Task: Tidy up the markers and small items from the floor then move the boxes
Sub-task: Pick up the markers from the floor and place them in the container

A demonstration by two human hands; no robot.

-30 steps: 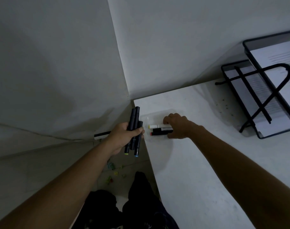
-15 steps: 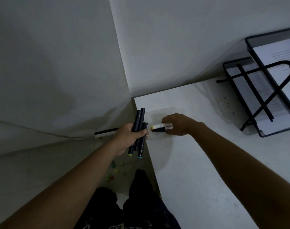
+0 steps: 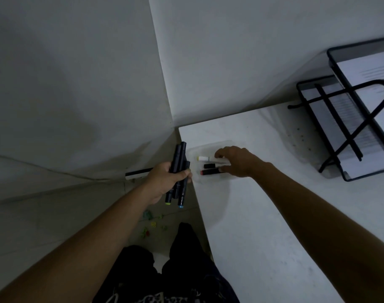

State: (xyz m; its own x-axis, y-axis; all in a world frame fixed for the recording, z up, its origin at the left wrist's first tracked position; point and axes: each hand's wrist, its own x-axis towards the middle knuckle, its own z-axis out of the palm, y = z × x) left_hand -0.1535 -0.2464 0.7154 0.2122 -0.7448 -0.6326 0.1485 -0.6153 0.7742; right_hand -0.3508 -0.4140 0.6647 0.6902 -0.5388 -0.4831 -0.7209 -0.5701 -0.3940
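L grip: you're clamping the L hand (image 3: 164, 182) round a bundle of black markers (image 3: 179, 162), just off the worktop (image 3: 274, 215) edge, at 9 o'clock of the clear tray (image 3: 208, 145).
R grip: the R hand (image 3: 237, 161) is arching over the tray. Can't tell if it's pinching a marker or hanging loose.
Task things: yellow-capped marker (image 3: 203, 158) is lying at the tray's 12 o'clock, short black piece (image 3: 209, 165) in the middle, red-tipped marker (image 3: 210, 172) at 6. Coloured bits (image 3: 152, 224) are lying on the floor (image 3: 55, 215), at 7 o'clock of the L hand.
Step, prob.: loading markers into the tray.
Doing it well: be passing markers L to R a few at a time, laying them parallel w/ those inside, keeping the bundle over the worktop so drops aren't hitting the floor.
Writing: printed sheets (image 3: 366, 73) are sitting in the wire rack (image 3: 331, 114) at 2 o'clock, text too blurred to read. No brand legible on the markers.
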